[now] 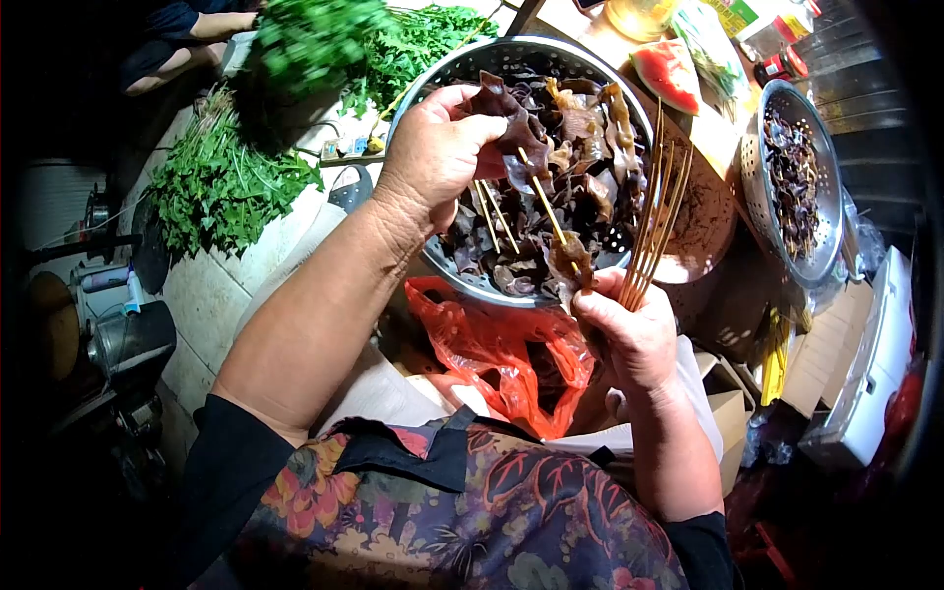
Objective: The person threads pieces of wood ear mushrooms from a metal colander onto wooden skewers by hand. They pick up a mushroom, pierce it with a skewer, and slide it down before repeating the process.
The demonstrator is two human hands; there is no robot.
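Observation:
My left hand [433, 157] pinches a dark brown piece of wood ear mushroom [501, 106] at the tip of a thin bamboo skewer [546, 208]. My right hand [634, 334] grips that skewer low down, where another mushroom piece [570, 264] is threaded just above the thumb. The same hand also holds a bundle of bare skewers [661, 211] that fans upward. Below both hands sits a metal colander [470, 285] heaped with loose wood ear mushrooms [598, 197]. A couple of skewers [497, 216] lean among them at the left.
A red plastic bag [462, 329] lies by my lap. At the right, another colander [836, 187] holds more dark pieces, near a white box [855, 364]. Leafy greens [226, 182] are piled at the left. A watermelon slice [669, 74] lies behind. Another person's arm [211, 27] shows at upper left.

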